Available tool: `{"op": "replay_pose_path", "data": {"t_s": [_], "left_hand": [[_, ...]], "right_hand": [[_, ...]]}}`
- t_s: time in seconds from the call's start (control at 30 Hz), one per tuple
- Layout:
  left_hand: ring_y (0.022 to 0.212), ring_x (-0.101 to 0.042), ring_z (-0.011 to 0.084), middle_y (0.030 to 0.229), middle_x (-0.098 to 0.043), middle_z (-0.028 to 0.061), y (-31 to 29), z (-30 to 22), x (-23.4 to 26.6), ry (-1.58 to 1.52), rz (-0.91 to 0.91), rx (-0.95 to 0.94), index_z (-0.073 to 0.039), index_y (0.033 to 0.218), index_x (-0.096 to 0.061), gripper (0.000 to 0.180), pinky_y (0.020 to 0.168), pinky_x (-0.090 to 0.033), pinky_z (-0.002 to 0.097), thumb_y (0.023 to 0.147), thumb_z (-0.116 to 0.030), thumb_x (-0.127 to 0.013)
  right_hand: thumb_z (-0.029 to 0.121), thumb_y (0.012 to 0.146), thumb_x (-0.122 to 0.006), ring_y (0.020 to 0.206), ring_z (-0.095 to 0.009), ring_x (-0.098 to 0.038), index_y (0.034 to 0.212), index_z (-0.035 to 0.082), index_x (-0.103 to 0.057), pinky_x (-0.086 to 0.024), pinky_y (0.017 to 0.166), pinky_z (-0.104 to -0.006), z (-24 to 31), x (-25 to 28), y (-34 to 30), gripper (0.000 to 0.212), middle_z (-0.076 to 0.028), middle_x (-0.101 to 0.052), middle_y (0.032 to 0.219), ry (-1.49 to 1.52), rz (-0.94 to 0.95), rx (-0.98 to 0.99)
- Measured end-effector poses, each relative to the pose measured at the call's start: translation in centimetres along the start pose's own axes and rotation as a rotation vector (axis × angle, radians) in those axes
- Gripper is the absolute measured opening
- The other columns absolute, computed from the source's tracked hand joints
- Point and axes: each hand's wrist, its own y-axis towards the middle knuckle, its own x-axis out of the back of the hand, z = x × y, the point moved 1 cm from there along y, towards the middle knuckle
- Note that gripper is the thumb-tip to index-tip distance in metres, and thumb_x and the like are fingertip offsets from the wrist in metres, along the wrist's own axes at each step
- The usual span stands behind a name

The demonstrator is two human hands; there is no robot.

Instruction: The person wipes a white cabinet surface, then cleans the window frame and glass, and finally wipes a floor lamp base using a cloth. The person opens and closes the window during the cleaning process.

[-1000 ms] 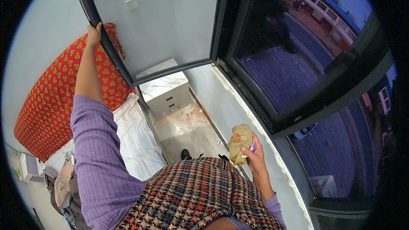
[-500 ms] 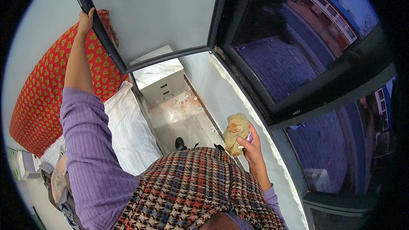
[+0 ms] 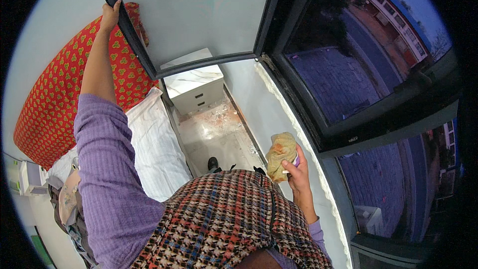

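Note:
My left hand (image 3: 110,16) is stretched up and forward, its fingers closed around the outer edge of a dark-framed window sash (image 3: 209,63) that is swung into the room. Its glass lets the wall and a cabinet show through. Low on the right, my right hand (image 3: 299,174) grips a crumpled yellowish-green cloth (image 3: 280,155) with reddish-brown stains. A small purple and white piece shows between the cloth and my fingers; I cannot make out what it is. The cloth is held apart from the window frame.
A white marbled cabinet (image 3: 195,82) with drawers stands ahead, by dusty flooring (image 3: 211,129). Left is a bed with a white sheet (image 3: 154,144) and a large red patterned bundle (image 3: 84,84). Dark fixed window framing (image 3: 343,137) and a rough-edged sill run along the right.
The whole view has shifted slightly, so the sash, cabinet and both hands appear a little farther right. Both hands keep their holds on the sash and the cloth.

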Motion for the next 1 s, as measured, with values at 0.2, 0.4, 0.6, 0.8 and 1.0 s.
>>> {"op": "replay_pose_path", "data": {"t_s": [0.2,0.4,0.6,0.8,1.0], "left_hand": [[0.114,-0.060,0.0471,0.114,-0.060,0.0368,-0.8,-0.9,1.2,0.017,-0.046,0.014,0.014,0.120,-0.046,0.072,0.097,-0.046,0.0474,0.097,-0.053,-0.059],[0.099,-0.065,0.0426,0.101,-0.064,0.0327,-1.5,-2.0,0.1,-0.015,-0.030,0.017,0.014,0.111,-0.051,0.067,0.088,-0.049,0.0456,0.096,-0.051,-0.062],[0.081,-0.067,0.0356,0.086,-0.069,0.0237,3.0,3.3,3.2,-0.012,0.001,-0.091,0.013,0.099,-0.061,0.059,0.077,-0.051,0.0454,0.095,-0.046,-0.065],[0.076,-0.063,0.0215,0.080,-0.066,0.0133,1.3,2.1,-0.1,-0.086,0.030,-0.141,0.011,0.098,-0.064,0.051,0.070,-0.051,0.0388,0.098,-0.040,-0.063],[0.078,-0.065,0.0277,0.081,-0.066,0.0159,5.2,5.6,2.8,0.020,0.019,-0.163,0.011,0.101,-0.062,0.061,0.073,-0.051,0.0409,0.097,-0.050,-0.062]], "right_hand": [[0.003,0.082,-0.074,0.130,-0.025,-0.052,0.149,-0.004,-0.038,-0.040,0.111,-0.0373,-0.6,0.3,0.4,0.076,-0.015,-0.053,0.141,-0.020,0.032,-0.004],[0.003,0.081,-0.074,0.131,-0.024,-0.051,0.149,-0.004,-0.038,-0.039,0.111,-0.0369,-0.4,0.4,-0.1,0.077,-0.015,-0.053,0.141,-0.015,-0.006,-0.026],[0.002,0.081,-0.073,0.130,-0.023,-0.051,0.149,-0.002,-0.039,-0.038,0.111,-0.0350,-0.5,0.0,0.3,0.076,-0.014,-0.053,0.140,0.007,0.054,-0.035],[0.005,0.083,-0.075,0.128,-0.020,-0.052,0.148,0.000,-0.041,-0.040,0.109,-0.0341,-0.9,0.5,0.1,0.074,-0.011,-0.054,0.140,-0.020,0.041,-0.007],[0.005,0.082,-0.076,0.125,-0.019,-0.053,0.148,0.000,-0.042,-0.041,0.107,-0.0329,-1.2,0.7,0.3,0.074,-0.010,-0.055,0.138,0.009,0.082,0.002]]}}
